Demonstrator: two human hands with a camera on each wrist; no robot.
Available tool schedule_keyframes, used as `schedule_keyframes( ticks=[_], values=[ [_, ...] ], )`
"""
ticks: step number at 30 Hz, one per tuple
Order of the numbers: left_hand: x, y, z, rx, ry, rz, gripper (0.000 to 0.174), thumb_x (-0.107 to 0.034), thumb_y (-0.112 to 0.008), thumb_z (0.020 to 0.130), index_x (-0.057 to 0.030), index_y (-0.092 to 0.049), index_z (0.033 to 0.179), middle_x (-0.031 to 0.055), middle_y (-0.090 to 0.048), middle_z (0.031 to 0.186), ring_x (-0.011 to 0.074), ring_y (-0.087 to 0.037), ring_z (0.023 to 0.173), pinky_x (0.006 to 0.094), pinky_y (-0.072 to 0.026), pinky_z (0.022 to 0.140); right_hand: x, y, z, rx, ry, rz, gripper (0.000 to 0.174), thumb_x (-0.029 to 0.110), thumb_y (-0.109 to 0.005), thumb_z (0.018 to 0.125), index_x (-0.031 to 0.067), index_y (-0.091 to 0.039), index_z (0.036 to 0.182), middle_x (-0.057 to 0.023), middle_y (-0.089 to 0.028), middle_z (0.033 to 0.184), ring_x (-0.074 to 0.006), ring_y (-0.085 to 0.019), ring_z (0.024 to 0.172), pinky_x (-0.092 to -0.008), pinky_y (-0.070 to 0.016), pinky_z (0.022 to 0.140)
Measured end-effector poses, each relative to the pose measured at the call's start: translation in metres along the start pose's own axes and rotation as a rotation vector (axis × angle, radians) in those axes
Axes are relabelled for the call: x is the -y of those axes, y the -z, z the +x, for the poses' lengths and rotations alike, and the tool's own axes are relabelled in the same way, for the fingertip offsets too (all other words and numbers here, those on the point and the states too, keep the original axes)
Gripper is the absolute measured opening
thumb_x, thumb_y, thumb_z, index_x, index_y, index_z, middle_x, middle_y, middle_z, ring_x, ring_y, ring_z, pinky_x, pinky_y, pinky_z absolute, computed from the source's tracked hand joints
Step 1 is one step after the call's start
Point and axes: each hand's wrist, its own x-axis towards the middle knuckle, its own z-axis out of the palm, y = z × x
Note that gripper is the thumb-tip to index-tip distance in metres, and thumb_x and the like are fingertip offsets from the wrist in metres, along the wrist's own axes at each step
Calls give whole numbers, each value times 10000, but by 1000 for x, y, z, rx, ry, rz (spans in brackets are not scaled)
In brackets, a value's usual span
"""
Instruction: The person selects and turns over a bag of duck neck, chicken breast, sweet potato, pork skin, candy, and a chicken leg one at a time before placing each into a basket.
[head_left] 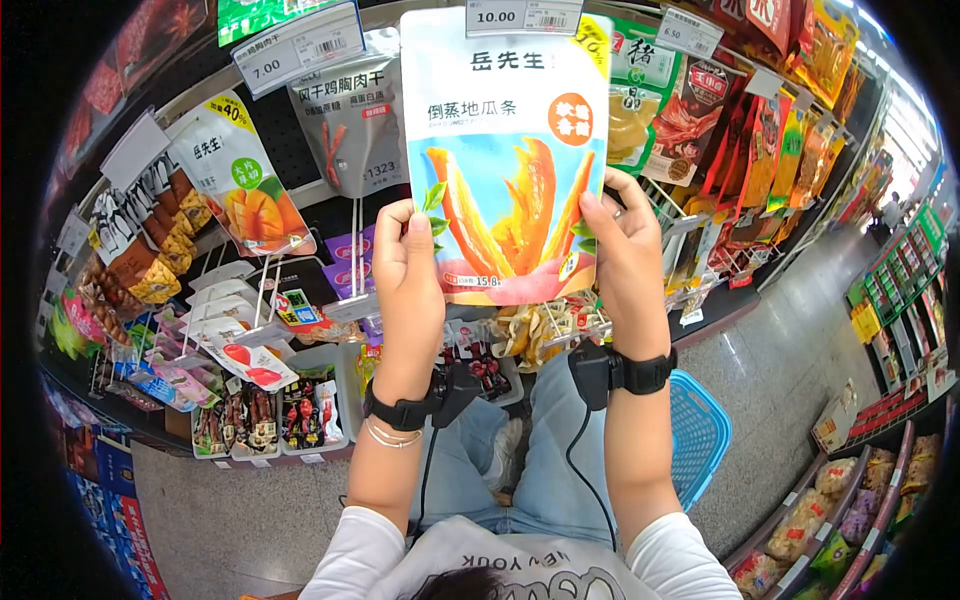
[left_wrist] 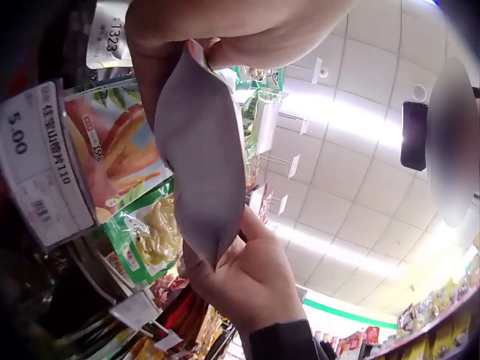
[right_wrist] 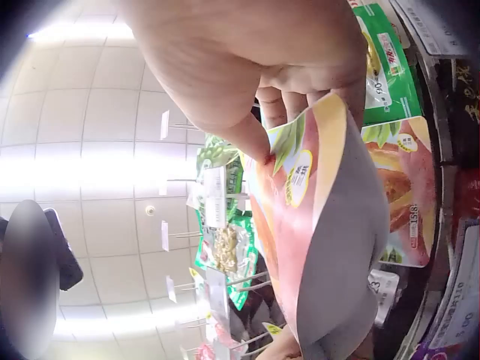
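Note:
A pouch of dried sweet potato strips (head_left: pixel 500 190), white above and blue below, faces me upright in the head view. My left hand (head_left: pixel 411 265) grips its lower left edge, thumb on the front. On the opposite edge my right hand (head_left: pixel 630 250) pinches it the same way, fingers mostly behind. From the left wrist, the pouch's grey bottom (left_wrist: pixel 199 142) spans between both hands. The right wrist view has the right thumb pressing the printed front (right_wrist: pixel 281 202), with the left hand (right_wrist: pixel 281 346) partly visible at the lower edge.
Hanging racks hold a grey chicken jerky pouch (head_left: pixel 350 125), a mango pouch (head_left: pixel 250 190) and several other snacks. Price tags (head_left: pixel 295 65) stick out above. White bins (head_left: pixel 315 410) of small packets sit low on the left. A blue basket (head_left: pixel 700 440) stands on the floor right of my legs.

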Motion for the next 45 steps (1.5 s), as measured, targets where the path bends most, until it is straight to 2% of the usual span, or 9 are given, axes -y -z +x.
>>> schedule_keyframes(
  ticks=[4,11,12,15,16,21,26,33,45],
  values=[
    [-9,-2,-10,0,-53,61,164,-196,-435,979,-44,-486,1011,7,-553,962,46,-523,871,228,-452,777,10,-5,-17,-20,-2,26,339,109,-596,884,-7,-463,1173,-108,-632,1040,-102,-589,916,-244,-459,818],
    [-4,-1,-48,44,202,57,186,-167,-518,937,-32,-468,1054,21,-549,967,61,-517,853,235,-443,776,-10,3,-60,-88,-135,-14,403,170,-558,917,-13,-419,1249,-106,-620,1074,-119,-592,959,-253,-460,839],
    [0,3,-54,63,248,40,327,-131,-618,869,-18,-461,1133,52,-562,1058,101,-542,934,257,-453,827,-14,4,-68,-102,-170,-3,404,169,-557,918,-12,-418,1250,-104,-618,1077,-117,-592,958,-251,-460,838],
    [3,8,-71,149,293,86,477,-81,-683,803,-4,-438,1205,62,-561,1100,121,-547,987,273,-455,859,-23,11,-89,-114,-271,30,412,152,-559,915,-9,-413,1264,-98,-576,1154,-121,-559,1025,-265,-436,884],
    [6,12,-77,134,382,46,564,-42,-723,751,4,-427,1229,72,-559,1132,137,-546,1032,282,-452,879,-28,14,-96,-123,-296,43,415,146,-561,913,-9,-411,1268,-96,-563,1174,-125,-547,1045,-271,-428,899],
    [21,22,-104,144,591,-46,560,-15,-723,737,-5,-442,1221,71,-568,1130,133,-563,1008,286,-465,869,-44,29,-134,-147,-429,28,470,113,-619,870,-8,-411,1275,-84,-528,1225,-132,-502,1112,-298,-398,949],
    [46,42,-139,168,834,-28,446,-9,-715,743,-1,-517,1143,57,-612,1049,118,-592,935,270,-487,817,-68,49,-172,-130,-673,95,472,40,-692,790,-7,-472,1206,-70,-582,1138,-133,-570,992,-297,-478,854],
    [70,68,-168,263,1047,-19,330,-75,-679,800,6,-567,1100,58,-632,1025,116,-604,903,261,-492,789,-90,61,-203,-107,-858,83,487,14,-733,732,-18,-510,1164,-78,-602,1106,-139,-584,969,-301,-485,847],
    [93,71,-166,289,1047,-41,385,-103,-650,831,31,-518,1167,78,-607,1091,131,-593,951,266,-478,834,-105,63,-208,-179,-852,100,429,10,-714,742,-35,-543,1133,-95,-623,1073,-151,-613,918,-300,-499,819]
  ],
)
